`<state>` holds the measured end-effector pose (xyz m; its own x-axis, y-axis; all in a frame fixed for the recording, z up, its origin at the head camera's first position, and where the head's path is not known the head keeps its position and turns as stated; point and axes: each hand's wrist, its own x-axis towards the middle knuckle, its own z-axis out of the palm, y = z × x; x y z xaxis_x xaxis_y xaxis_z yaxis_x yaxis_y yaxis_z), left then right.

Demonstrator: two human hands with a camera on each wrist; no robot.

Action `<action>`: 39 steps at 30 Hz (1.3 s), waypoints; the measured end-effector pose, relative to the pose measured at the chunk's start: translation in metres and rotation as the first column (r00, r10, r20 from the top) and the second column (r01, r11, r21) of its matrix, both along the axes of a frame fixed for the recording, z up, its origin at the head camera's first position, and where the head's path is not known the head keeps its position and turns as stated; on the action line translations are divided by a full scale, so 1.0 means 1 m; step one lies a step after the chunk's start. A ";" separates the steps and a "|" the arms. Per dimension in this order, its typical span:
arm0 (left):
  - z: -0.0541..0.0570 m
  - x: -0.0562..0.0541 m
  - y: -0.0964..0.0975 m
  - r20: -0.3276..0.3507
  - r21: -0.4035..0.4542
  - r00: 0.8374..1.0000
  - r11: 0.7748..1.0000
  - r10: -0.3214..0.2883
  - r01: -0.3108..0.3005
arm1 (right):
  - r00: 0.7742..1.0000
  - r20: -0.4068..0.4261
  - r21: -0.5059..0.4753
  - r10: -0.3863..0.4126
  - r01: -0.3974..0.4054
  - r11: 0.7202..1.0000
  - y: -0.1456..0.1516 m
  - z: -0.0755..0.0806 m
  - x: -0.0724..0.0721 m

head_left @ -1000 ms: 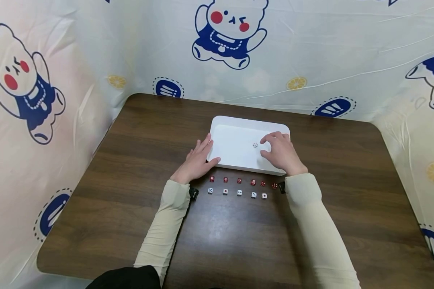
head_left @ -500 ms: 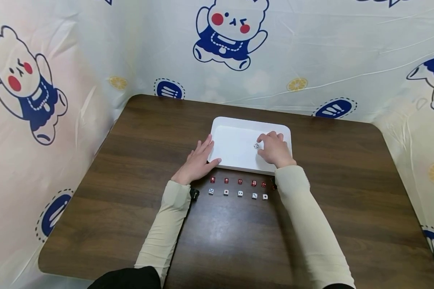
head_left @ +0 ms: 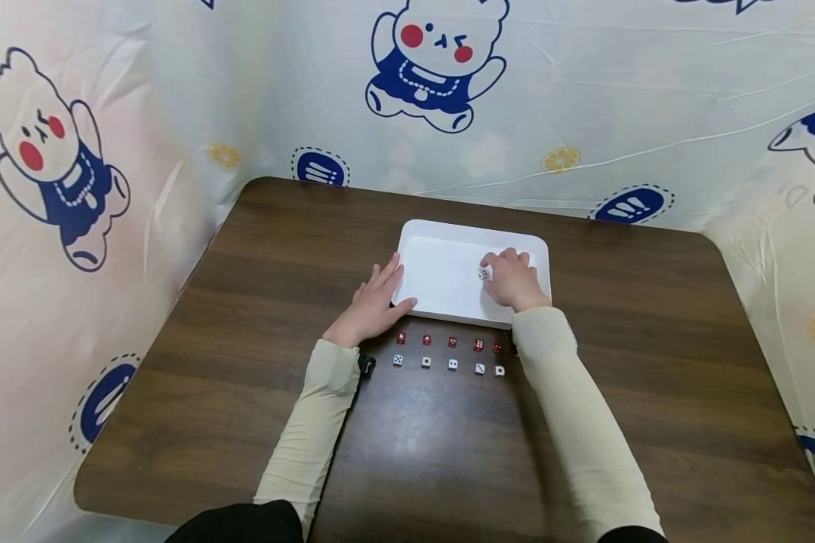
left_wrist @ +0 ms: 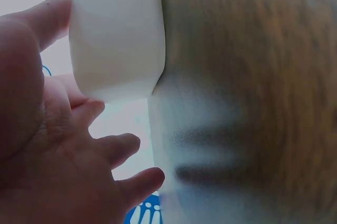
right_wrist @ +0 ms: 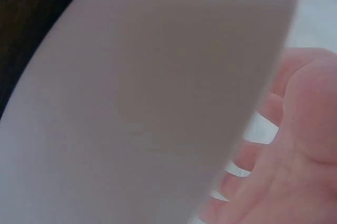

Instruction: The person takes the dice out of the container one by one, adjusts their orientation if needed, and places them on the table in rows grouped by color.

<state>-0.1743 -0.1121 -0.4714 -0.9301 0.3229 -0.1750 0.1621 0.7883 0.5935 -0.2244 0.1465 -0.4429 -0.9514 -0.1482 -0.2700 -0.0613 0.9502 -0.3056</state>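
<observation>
A white tray (head_left: 438, 268) lies on the dark wooden table (head_left: 258, 302). Its near left corner is touched by my left hand (head_left: 369, 308), the fingers extended along the left side and the thumb at the front rim. The left wrist view shows the tray's wall (left_wrist: 118, 34) between thumb and fingers. Over the tray's right half, my right hand (head_left: 514, 285) pinches a white die (head_left: 484, 274) between thumb and index finger. In the right wrist view, the tray wall hides the fingertips and the die.
In front of the tray runs a row of red dice (head_left: 452, 342), its right end partly covered by the right sleeve (head_left: 550, 339). Nearer me is a row of several white dice (head_left: 453, 365). A printed curtain (head_left: 312, 90) stands behind the table.
My right hand has moved left to the white die, and its thumb and index finger have closed on it. My left hand has stayed at the tray's corner.
</observation>
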 end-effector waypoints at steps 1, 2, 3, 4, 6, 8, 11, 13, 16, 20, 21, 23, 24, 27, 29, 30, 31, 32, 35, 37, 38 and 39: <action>0.000 0.000 0.000 0.000 0.000 1.000 1.000 0.000 0.000 | 1.000 0.004 -0.001 -0.002 0.002 1.000 0.000 0.000 0.000; 0.000 0.000 0.000 0.000 0.001 1.000 1.000 0.000 0.000 | 1.000 0.007 -0.002 -0.004 0.004 1.000 0.000 -0.001 -0.001; 0.000 0.000 0.000 0.000 0.000 1.000 1.000 0.000 0.000 | 1.000 0.010 -0.003 -0.006 0.006 1.000 0.000 -0.001 -0.001; 0.000 0.000 0.000 0.000 0.000 1.000 1.000 0.001 -0.001 | 1.000 0.012 -0.002 -0.004 0.004 1.000 0.000 -0.001 -0.001; 0.000 0.000 0.001 0.000 -0.001 1.000 1.000 -0.001 0.001 | 1.000 0.012 0.002 0.000 0.000 1.000 0.000 -0.001 -0.002; 0.000 -0.001 0.001 0.000 -0.002 1.000 1.000 -0.001 0.001 | 1.000 0.011 0.007 0.004 -0.004 1.000 0.001 -0.002 -0.002; 0.000 -0.001 0.001 -0.003 -0.003 1.000 1.000 -0.001 0.001 | 1.000 0.008 0.014 0.008 -0.008 1.000 0.001 -0.002 -0.002; 0.000 -0.001 0.001 -0.005 -0.004 1.000 1.000 0.001 -0.001 | 1.000 0.010 0.012 0.006 -0.007 1.000 0.002 -0.003 -0.002; -0.001 -0.002 0.001 -0.006 -0.006 1.000 1.000 0.003 -0.003 | 1.000 0.012 0.010 0.003 -0.003 1.000 0.001 -0.004 -0.001; -0.001 -0.003 0.001 -0.006 -0.008 1.000 1.000 0.004 -0.004 | 1.000 0.009 0.015 0.002 -0.003 1.000 0.001 -0.004 -0.001; -0.001 -0.003 0.001 -0.006 -0.008 1.000 1.000 0.002 -0.002 | 1.000 0.008 0.015 0.002 -0.002 1.000 0.001 -0.004 -0.002; -0.001 -0.003 0.001 -0.007 -0.007 1.000 1.000 0.002 -0.002 | 1.000 0.006 0.017 0.001 -0.001 1.000 0.001 -0.004 -0.002; -0.001 -0.003 0.001 -0.007 -0.005 1.000 1.000 0.001 -0.001 | 1.000 0.007 0.016 0.000 0.000 1.000 0.001 -0.004 -0.002; -0.001 -0.003 0.001 -0.007 -0.003 1.000 1.000 0.000 0.000 | 1.000 0.010 0.018 0.001 -0.001 1.000 0.001 -0.004 -0.002; -0.001 -0.003 0.001 -0.006 -0.004 1.000 1.000 -0.001 0.001 | 1.000 0.011 0.020 0.005 -0.005 1.000 0.001 -0.003 -0.001; -0.001 -0.003 0.001 -0.006 -0.005 1.000 1.000 -0.002 0.002 | 1.000 0.011 0.022 0.005 -0.006 1.000 0.001 -0.003 -0.001; -0.002 -0.003 0.001 -0.006 -0.006 1.000 1.000 -0.002 0.002 | 1.000 0.011 0.025 0.007 -0.007 1.000 0.001 -0.003 -0.001; -0.002 -0.003 0.001 -0.005 -0.007 1.000 1.000 -0.003 0.002 | 1.000 0.011 0.026 0.007 -0.007 1.000 0.001 -0.003 0.000; -0.002 -0.003 0.001 -0.003 -0.006 1.000 1.000 -0.004 0.004 | 1.000 0.013 0.028 0.008 -0.009 1.000 0.001 -0.003 0.000; -0.003 -0.002 0.000 -0.002 -0.004 1.000 1.000 -0.005 0.005 | 1.000 0.013 0.030 0.009 -0.009 0.999 0.001 -0.003 -0.001; -0.003 -0.002 0.000 -0.002 -0.003 1.000 1.000 -0.006 0.006 | 1.000 0.014 0.032 0.009 -0.009 0.999 0.001 -0.004 -0.001; -0.003 -0.002 0.000 -0.002 -0.002 1.000 1.000 -0.006 0.006 | 1.000 0.014 0.033 0.010 -0.010 0.999 0.001 -0.004 -0.001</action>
<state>-0.1766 -0.1119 -0.4740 -0.9285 0.3282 -0.1737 0.1679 0.7884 0.5919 -0.2254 0.1474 -0.4470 -0.9460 -0.1484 -0.2881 -0.0668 0.9592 -0.2747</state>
